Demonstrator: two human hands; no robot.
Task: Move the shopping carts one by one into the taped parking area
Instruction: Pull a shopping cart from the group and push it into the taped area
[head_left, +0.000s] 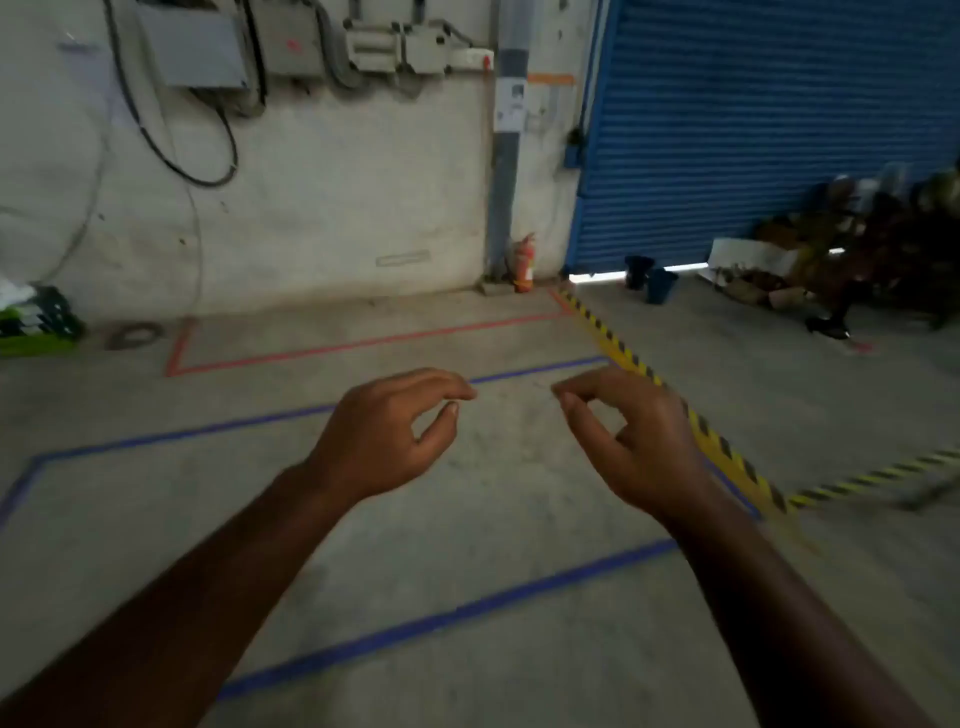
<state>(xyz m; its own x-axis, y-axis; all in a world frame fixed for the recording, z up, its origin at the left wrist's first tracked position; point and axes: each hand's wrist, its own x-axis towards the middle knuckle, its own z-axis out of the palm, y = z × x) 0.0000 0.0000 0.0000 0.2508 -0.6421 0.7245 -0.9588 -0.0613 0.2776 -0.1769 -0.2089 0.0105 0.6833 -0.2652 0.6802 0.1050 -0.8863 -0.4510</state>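
This is a warehouse or loading bay: bare concrete floor (467, 493) marked with blue tape (447, 618) under the hands, red tape (363, 340) beyond them, a hazard stripe (602, 325) and blue roller shutter (769, 130) ahead right, a fire extinguisher (524, 262) and electrical boxes (192, 47) on the far wall.

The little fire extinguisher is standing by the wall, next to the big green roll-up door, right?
Not quite. The head view shows the roll-up door is blue, not green. The rest holds: the red fire extinguisher stands at the foot of the wall, just left of that door.
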